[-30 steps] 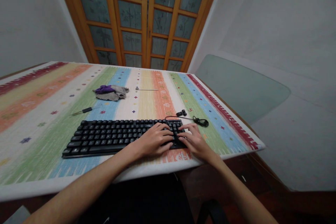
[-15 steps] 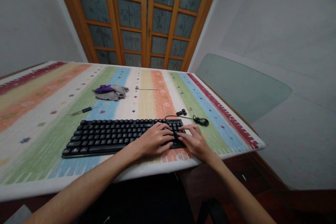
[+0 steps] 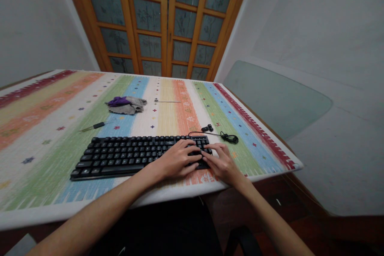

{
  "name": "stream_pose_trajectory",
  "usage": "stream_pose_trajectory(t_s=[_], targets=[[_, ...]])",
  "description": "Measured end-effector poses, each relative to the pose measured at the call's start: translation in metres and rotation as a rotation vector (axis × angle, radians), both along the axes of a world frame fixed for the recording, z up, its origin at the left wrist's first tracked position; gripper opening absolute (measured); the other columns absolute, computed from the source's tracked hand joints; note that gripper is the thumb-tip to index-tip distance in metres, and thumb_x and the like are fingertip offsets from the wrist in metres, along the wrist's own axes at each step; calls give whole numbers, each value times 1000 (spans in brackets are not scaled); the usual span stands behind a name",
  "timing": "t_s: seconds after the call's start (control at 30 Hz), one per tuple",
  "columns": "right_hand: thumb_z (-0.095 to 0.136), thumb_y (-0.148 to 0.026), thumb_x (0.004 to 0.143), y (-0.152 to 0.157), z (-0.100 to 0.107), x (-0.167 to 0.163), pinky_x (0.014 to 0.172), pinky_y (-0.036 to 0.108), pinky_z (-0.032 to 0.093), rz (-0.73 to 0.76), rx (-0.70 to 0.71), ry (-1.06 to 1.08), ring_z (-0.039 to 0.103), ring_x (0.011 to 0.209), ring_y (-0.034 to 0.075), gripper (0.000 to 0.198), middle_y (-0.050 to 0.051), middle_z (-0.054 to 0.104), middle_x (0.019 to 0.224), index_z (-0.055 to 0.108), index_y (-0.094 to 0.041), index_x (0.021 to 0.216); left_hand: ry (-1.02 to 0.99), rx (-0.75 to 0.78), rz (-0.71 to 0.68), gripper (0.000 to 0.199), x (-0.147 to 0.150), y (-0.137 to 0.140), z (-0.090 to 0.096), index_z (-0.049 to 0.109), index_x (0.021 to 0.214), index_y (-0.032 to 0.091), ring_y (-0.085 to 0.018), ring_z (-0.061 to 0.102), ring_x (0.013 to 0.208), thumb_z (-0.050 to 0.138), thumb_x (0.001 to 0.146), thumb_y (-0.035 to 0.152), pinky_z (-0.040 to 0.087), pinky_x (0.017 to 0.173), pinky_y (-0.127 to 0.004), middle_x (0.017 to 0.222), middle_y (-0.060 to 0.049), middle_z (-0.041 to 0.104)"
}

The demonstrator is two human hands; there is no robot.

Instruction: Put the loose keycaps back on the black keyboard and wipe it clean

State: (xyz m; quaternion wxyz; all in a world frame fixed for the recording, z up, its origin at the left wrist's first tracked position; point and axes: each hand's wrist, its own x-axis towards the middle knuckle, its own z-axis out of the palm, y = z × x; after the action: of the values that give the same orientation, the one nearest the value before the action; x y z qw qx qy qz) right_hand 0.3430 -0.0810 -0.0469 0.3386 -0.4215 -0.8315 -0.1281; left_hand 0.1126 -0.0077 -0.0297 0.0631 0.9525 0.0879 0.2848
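A black keyboard (image 3: 120, 158) lies along the near edge of the table, its right end under both hands. My left hand (image 3: 181, 158) rests over the number pad with its fingers spread and pointing right. From the other side, my right hand (image 3: 222, 162) reaches onto the same keys, fingers stretched out and a little apart. The fingertips of the two hands nearly meet, and they hide some of the keys. Whether a small part sits between them I cannot make out. A few small black pieces (image 3: 208, 128), possibly keycaps, lie behind the keypad.
A tied black cable (image 3: 229, 138) runs from the keyboard's back. Farther off are a grey and purple cloth (image 3: 126, 105), a thin rod (image 3: 168, 101) and a black-handled tool with wire ends (image 3: 98, 125). The striped tablecloth (image 3: 60, 140) covers the table; a wooden door (image 3: 168, 48) stands behind.
My left hand's fingers have shifted slightly right over the number pad. The right hand's fingertips have moved a little left, closer to them. The keyboard stays put.
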Motion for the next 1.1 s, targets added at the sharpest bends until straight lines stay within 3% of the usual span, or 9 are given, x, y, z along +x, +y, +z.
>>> stream_pose_trajectory(t_s=[0.37,0.6,1.1], targets=[[62,-18,96,1,4,-1,87,45,52,9,-42,182,57,102,25,12,10,65,108,71,-22,101,4,0,-24,23,4,0,-1,68,114,17,-29,53,124,58,97,27,44,106,-45,116,-9,71],[62,-21,96,3,1,0,87,45,51,3,-111,211,56,102,26,10,10,65,107,72,-22,98,59,41,-7,19,6,-5,4,68,106,14,-28,56,115,55,98,26,46,102,-43,103,-10,72],[65,-23,94,6,4,4,86,44,51,8,-160,196,58,99,25,11,9,65,103,75,-24,96,61,40,-8,18,8,-6,3,68,106,14,-28,55,113,56,98,26,46,99,-42,102,-10,72]])
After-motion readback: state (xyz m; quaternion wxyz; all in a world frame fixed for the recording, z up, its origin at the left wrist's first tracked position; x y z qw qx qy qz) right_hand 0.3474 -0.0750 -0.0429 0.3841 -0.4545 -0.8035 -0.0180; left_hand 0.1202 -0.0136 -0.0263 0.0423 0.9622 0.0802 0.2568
